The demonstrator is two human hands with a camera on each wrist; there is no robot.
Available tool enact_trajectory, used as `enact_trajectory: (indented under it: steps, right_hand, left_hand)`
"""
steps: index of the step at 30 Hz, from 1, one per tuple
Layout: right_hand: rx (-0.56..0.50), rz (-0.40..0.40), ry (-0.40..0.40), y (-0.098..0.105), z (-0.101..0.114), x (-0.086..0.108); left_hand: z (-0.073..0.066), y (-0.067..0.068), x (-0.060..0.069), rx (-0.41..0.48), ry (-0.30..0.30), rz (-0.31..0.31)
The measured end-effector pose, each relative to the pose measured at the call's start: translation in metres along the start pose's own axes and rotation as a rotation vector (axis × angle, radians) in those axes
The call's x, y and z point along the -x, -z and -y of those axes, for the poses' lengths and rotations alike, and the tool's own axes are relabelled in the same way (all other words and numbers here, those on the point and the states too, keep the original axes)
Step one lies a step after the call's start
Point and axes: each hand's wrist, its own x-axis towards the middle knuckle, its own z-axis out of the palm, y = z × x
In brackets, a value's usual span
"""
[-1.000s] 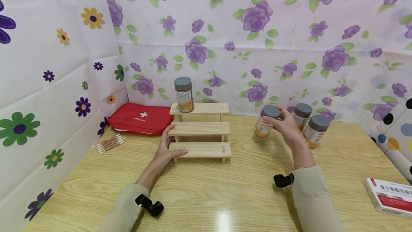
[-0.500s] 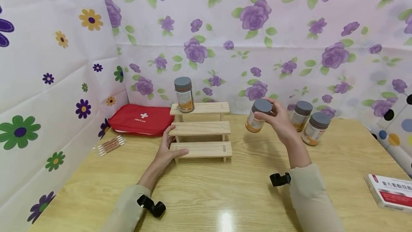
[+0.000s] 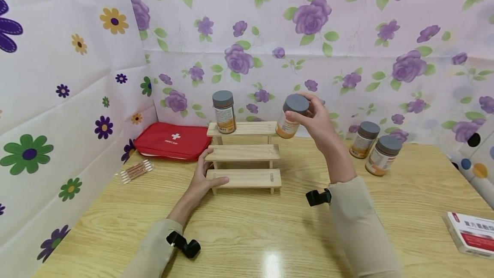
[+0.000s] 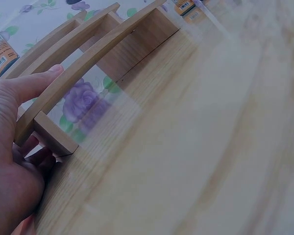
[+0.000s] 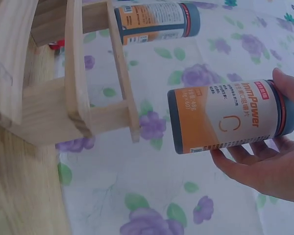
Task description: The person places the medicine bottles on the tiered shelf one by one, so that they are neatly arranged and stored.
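Observation:
A three-tier wooden rack [image 3: 243, 152] stands on the table, and my left hand [image 3: 201, 174] grips its left end, thumb over the lowest step and fingers behind. In the left wrist view the thumb lies over the step's edge. My right hand [image 3: 317, 122] holds a pill bottle [image 3: 292, 115] with a grey lid and an orange-and-white label, in the air by the right end of the top step. The right wrist view shows this bottle [image 5: 225, 117] apart from the rack. Another such bottle [image 3: 224, 113] stands at the left of the top step.
Two more pill bottles, one behind [image 3: 364, 140] and one in front [image 3: 383, 155], stand on the table at right. A red first-aid pouch [image 3: 173, 140] and a bundle of cotton swabs [image 3: 135, 170] lie at left. A white-and-red medicine box [image 3: 471, 233] lies at far right.
My right hand has carried its bottle left and upward, away from the two bottles at right and up to the rack's top step. The left hand keeps its grip on the rack.

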Motion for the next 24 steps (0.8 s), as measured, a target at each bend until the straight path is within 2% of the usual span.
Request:
enact_trajectory:
  steps: [7, 14, 24]
  right_hand:
    - [-0.016, 0.032, -0.011, -0.017, 0.012, -0.019]
    - [-0.029, 0.044, -0.035, -0.035, 0.022, -0.034]
    - [0.022, 0.076, -0.056, -0.044, 0.019, -0.045]
  left_hand:
    - [0.000, -0.002, 0.000, 0.014, -0.004, 0.018]
    - [-0.002, 0.001, 0.000, 0.005, -0.008, 0.010]
    - [-0.001, 0.000, 0.000, 0.016, 0.000, 0.011]
